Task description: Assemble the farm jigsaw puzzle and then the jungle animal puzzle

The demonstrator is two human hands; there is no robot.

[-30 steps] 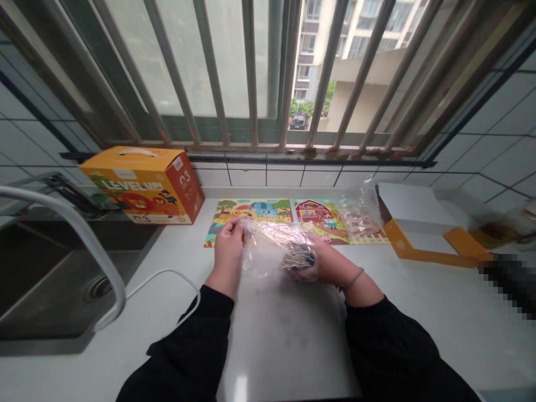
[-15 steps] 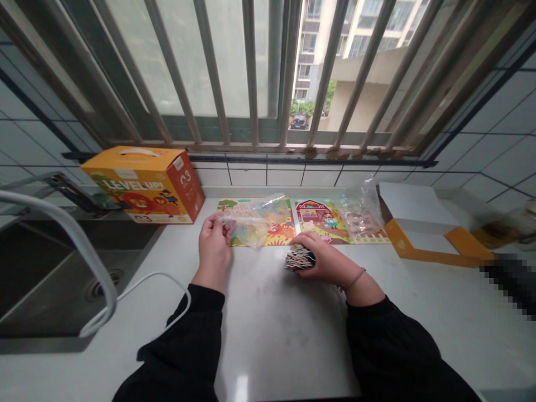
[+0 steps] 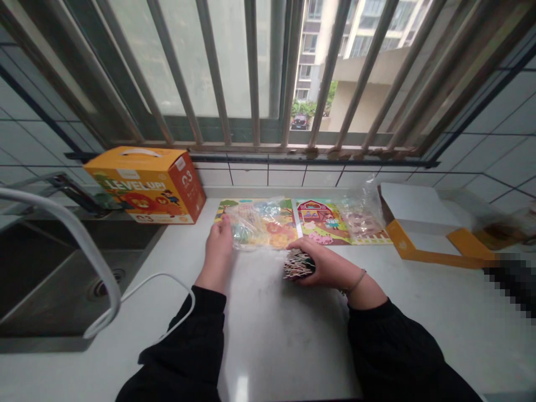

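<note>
My right hand (image 3: 324, 262) is wrapped round a thick stack of thin pieces (image 3: 298, 264), its edges facing left, above the white counter. My left hand (image 3: 220, 240) is upright at the left edge of a clear plastic bag (image 3: 249, 226); its fingers are partly hidden, and whether they grip the bag is unclear. The bag lies over a colourful animal picture board (image 3: 285, 226). Beside it on the right is a farm picture board (image 3: 322, 223) with a red barn. Another clear bag (image 3: 364, 215) with pinkish pieces covers that board's right part.
An orange carton (image 3: 146, 187) stands at the back left, by the sink (image 3: 84, 279) and a white cable (image 3: 192, 301). An open white-and-orange box (image 3: 422, 223) lies at the right. Window bars rise behind the counter (image 3: 288, 346).
The clear bag by my left hand has come down flatter onto the left board. My left hand has shifted slightly right and its pinch on the bag no longer shows. My right hand still holds the stack.
</note>
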